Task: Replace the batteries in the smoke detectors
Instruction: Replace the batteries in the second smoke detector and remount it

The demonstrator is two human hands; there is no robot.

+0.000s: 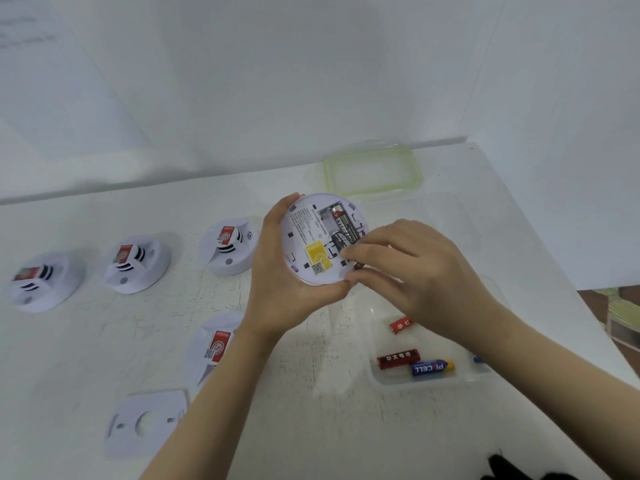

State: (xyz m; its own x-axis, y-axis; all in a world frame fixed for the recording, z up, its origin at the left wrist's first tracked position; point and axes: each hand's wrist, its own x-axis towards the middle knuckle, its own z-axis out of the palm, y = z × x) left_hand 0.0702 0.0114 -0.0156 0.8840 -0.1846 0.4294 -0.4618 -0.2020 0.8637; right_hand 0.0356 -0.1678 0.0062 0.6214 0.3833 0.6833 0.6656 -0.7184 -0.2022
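**Desk** [346,438]: white, scuffed; it carries everything else.

**Clear tray** [379,382]: at 5 o'clock from the held unit, holding loose spare batteries [431,368], red and blue.

**Green-rimmed lid** [412,168]: lies flat at 1 o'clock.

**Other detectors** [135,263]: four, face up, from 7 to 9 o'clock. A loose mounting plate [145,424] lies at 7 o'clock, nearest the viewer.

**Left hand** [277,282]: cradles the smoke detector [301,233] above the desk, underside up, fingers curled round its rim.

**Right hand** [419,271]: thumb and fingertips are closed on the near end of a black battery [344,233] in the open compartment. Whether it is being seated or lifted cannot be told.

**Handling (judged):** the detector looks like light, rigid, smooth plastic, best held by the rim, away from the contacts. The battery is small, hard and slick, best pinched at one end.
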